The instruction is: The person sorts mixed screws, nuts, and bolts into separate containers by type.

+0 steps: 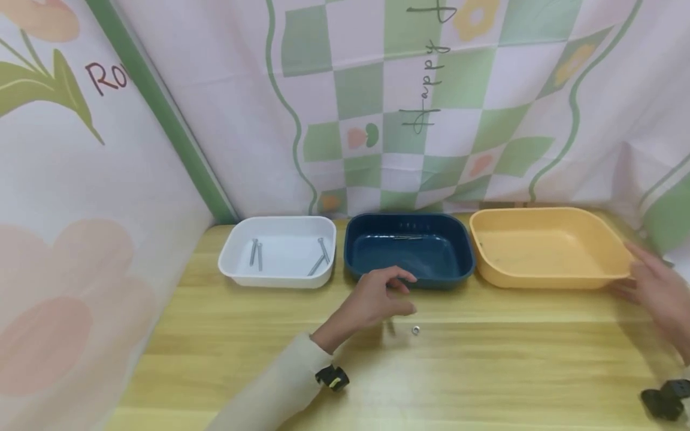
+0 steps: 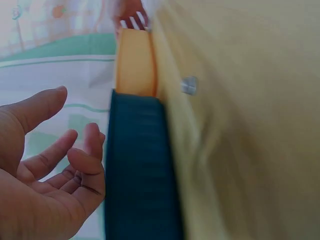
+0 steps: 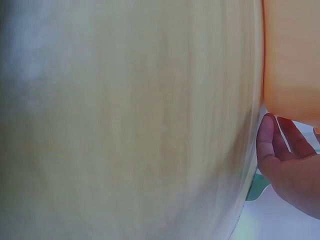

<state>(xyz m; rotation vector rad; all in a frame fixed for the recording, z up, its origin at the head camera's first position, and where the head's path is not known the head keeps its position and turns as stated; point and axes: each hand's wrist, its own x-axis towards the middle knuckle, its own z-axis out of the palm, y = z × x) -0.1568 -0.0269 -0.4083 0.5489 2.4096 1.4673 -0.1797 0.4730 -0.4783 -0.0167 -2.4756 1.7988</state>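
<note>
My left hand point(image 1: 377, 296) hovers at the front rim of the dark blue tray point(image 1: 353, 251), fingers loosely bent and thumb apart. Nothing is between its fingers in the left wrist view. A small metal nut point(image 1: 415, 330) lies on the table just in front of that hand. At the far right, my right hand point(image 1: 660, 287) is at the right end of the yellow tray point(image 1: 555, 281). Its fairly straight fingers point(image 3: 295, 137) touch the tray's corner in the right wrist view. Thin metal pieces point(image 1: 408, 237) lie in the blue tray, their kind unclear.
A white tray point(image 1: 277, 281) at the left holds several bolts point(image 1: 253, 252). The three trays stand in a row along the back of the wooden table point(image 1: 485, 371), before a patterned cloth point(image 1: 356, 90). Tiny indistinct specks show inside the yellow tray.
</note>
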